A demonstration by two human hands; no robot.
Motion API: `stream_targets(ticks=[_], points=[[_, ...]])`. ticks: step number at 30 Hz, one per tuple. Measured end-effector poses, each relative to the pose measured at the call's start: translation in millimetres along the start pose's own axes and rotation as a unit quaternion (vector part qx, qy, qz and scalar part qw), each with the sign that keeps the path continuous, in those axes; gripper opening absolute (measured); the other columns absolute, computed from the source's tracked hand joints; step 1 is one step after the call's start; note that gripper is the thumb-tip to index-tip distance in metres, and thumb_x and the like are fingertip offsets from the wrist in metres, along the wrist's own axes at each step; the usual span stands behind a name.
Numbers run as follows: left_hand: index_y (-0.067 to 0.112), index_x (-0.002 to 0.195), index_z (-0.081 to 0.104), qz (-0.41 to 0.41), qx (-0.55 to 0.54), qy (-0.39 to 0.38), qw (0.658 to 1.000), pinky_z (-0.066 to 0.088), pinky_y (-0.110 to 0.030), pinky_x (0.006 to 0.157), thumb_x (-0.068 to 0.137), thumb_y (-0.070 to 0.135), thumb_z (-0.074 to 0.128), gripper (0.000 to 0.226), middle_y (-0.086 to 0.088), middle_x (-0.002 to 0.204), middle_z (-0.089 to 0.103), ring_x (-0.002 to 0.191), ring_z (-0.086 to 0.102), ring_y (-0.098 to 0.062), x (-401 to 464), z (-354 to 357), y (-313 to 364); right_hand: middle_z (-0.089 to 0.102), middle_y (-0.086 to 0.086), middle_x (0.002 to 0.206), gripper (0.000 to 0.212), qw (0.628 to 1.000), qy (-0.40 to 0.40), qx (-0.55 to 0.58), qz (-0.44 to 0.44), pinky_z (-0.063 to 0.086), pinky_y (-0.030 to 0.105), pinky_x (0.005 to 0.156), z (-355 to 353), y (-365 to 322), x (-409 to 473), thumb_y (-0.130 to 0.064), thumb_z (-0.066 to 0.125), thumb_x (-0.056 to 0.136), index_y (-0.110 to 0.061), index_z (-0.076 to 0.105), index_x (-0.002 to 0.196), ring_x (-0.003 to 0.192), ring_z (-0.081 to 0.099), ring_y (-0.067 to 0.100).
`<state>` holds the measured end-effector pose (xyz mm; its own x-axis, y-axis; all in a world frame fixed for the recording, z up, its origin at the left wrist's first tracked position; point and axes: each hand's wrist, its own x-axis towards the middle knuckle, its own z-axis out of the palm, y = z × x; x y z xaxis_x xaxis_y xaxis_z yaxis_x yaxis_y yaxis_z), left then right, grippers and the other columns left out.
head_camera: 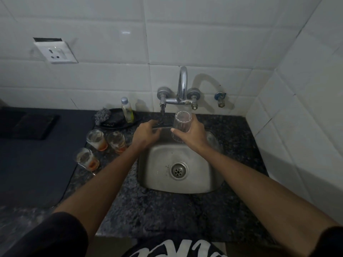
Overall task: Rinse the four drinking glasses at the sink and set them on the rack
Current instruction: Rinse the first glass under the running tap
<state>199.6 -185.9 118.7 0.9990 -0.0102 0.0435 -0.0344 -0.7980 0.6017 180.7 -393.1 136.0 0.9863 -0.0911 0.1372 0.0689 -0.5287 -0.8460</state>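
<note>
Right hand [191,134] grips the upright glass [181,126] under the tap spout [182,78]; left hand [146,134], fingers loosely curled, empty, hovers just beside it.

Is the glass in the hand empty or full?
Empty: the clear ribbed drinking glass in the right hand shows no orange liquid.

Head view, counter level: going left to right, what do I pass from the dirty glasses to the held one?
Three dirty glasses → left hand → held glass → right hand.
</note>
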Motion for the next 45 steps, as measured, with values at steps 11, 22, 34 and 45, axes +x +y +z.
stream_targets(ticks=[11, 22, 34, 45], points=[[0.015, 0.140, 0.061, -0.014, 0.011, 0.006, 1.000, 0.055, -0.046, 0.099, 0.093, 0.039, 0.066, 0.052, -0.011, 0.133, 0.069, 0.120, 0.066, -0.029, -10, -9, 2, 0.069, -0.006, 0.111, 0.073, 0.999, -0.014, -0.044, 0.004, 0.042, 0.012, 0.071, 3, -4, -9, -0.040, 0.095, 0.070, -0.018, 0.059, 0.129, 0.095, 0.062, 0.008], [0.012, 0.138, 0.063, -0.011, -0.001, 0.018, 1.000, 0.056, -0.041, 0.096, 0.094, 0.038, 0.068, 0.051, -0.011, 0.130, 0.071, 0.118, 0.068, -0.029, -14, -13, 2, 0.072, 0.000, 0.117, 0.075, 0.999, -0.021, -0.034, 0.009, 0.055, 0.028, 0.086, -1, 0, -7, -0.040, 0.095, 0.068, -0.018, 0.058, 0.130, 0.104, 0.069, 0.016], [0.013, 0.138, 0.063, -0.053, 0.022, 0.121, 0.991, 0.054, -0.039, 0.095, 0.095, 0.035, 0.068, 0.049, -0.009, 0.130, 0.071, 0.119, 0.067, -0.027, -49, -76, -47, 0.073, -0.004, 0.118, 0.077, 0.990, -0.116, 0.011, -0.082, 0.059, 0.036, 0.092, 50, -53, 9, -0.050, 0.093, 0.066, -0.022, 0.059, 0.129, 0.107, 0.069, 0.013], [0.014, 0.146, 0.055, -0.201, 0.076, 0.188, 0.958, 0.054, -0.047, 0.098, 0.097, 0.045, 0.063, 0.059, -0.009, 0.142, 0.063, 0.126, 0.062, -0.030, -73, -189, -201, 0.071, -0.001, 0.113, 0.075, 0.964, -0.217, 0.073, -0.135, 0.056, 0.029, 0.085, 246, -187, 58, -0.050, 0.093, 0.069, -0.016, 0.058, 0.125, 0.101, 0.068, 0.015]])
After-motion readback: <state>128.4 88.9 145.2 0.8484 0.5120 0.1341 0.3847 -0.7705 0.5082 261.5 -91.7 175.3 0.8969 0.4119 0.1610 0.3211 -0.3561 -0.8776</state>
